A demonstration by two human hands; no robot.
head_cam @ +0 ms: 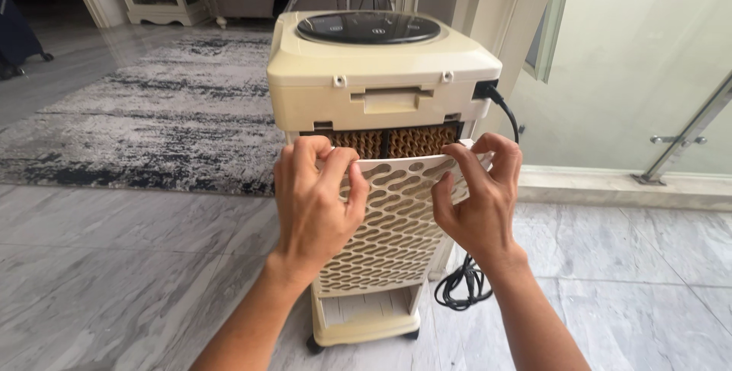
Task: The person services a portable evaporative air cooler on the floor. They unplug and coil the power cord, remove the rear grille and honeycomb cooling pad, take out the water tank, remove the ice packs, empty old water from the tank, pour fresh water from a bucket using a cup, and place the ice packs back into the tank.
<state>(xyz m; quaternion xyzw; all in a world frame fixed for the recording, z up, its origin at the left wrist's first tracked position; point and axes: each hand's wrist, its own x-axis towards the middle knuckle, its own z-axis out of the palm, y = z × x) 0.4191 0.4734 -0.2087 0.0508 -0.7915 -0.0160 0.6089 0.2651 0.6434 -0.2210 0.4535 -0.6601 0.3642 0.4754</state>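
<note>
Cream plastic grille panel with oval slots (pixel 393 222): sits at the rear face of the cream upright air cooler on castors (pixel 381 73), top edge tilted away from the body, lower edge seated near the base. Brown honeycomb cooling pad (pixel 396 142) exposed in the gap above the panel. Left hand (pixel 316 199): fingers curled over the panel's top left corner, gripping it. Right hand (pixel 480 195): fingertips pinching the top right corner. Black power cord (pixel 465 279) runs from the cooler's right side and coils on the grey marble floor (pixel 114 264). Grey-black patterned rug (pixel 152 112) lies beyond, to the left.
</note>
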